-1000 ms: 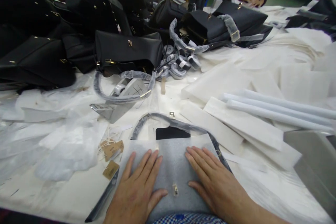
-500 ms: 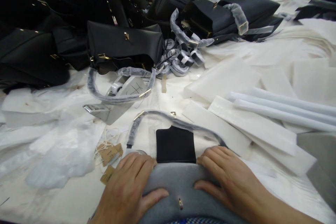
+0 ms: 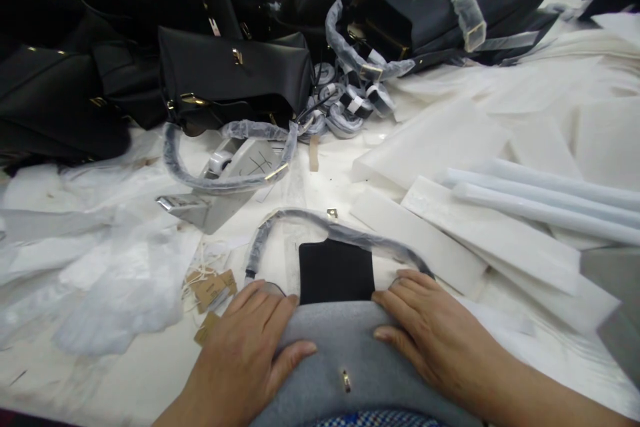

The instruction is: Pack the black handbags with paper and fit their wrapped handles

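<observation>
Symmetrically, left hand (image 3: 255, 347) and right hand (image 3: 430, 323) grip a sheet-covered handbag (image 3: 340, 343) at lower centre, fingers curled over its far edge, probably so the sheet lies snug; the black flap (image 3: 336, 270) extends beyond, uncovered.

A white-covered table (image 3: 140, 370) bears a tape dispenser (image 3: 223, 203); tags (image 3: 213, 288) and a wrapped handle (image 3: 259, 240) before it, handbags (image 3: 260, 73) behind, paper sheets (image 3: 490, 227) right.
</observation>
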`<state>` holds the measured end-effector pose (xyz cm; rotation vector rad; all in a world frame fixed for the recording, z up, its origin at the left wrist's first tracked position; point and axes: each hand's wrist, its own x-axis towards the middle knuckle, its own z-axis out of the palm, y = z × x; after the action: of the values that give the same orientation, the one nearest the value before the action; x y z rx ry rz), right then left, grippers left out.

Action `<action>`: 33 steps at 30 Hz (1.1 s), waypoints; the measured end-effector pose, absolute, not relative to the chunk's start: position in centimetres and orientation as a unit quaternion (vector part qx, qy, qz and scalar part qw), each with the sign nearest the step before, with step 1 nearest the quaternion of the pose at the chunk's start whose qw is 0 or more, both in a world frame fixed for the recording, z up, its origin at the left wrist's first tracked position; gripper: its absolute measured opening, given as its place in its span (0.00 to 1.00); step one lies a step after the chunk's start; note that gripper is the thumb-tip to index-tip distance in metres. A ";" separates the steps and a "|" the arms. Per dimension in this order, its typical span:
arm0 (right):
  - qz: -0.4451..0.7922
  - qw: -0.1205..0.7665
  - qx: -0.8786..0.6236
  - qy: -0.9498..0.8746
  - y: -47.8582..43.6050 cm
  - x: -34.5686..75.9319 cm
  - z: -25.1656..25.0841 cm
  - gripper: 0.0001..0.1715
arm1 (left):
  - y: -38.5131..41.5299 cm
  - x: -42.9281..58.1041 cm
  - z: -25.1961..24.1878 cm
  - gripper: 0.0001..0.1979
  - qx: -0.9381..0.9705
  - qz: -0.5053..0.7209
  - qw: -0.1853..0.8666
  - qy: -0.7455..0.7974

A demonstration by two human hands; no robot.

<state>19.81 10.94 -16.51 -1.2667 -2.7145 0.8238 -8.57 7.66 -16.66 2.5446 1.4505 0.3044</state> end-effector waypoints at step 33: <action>0.148 -0.131 -0.416 -0.888 11.6 18.2 -18.1 0.23 | 2.8 -7.0 -17.9 0.46 0.889 -0.001 0.161 0.428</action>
<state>18.24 11.63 -18.05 -1.4279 -3.0482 0.5066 -7.02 2.79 -17.88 2.5395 1.2230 -0.0023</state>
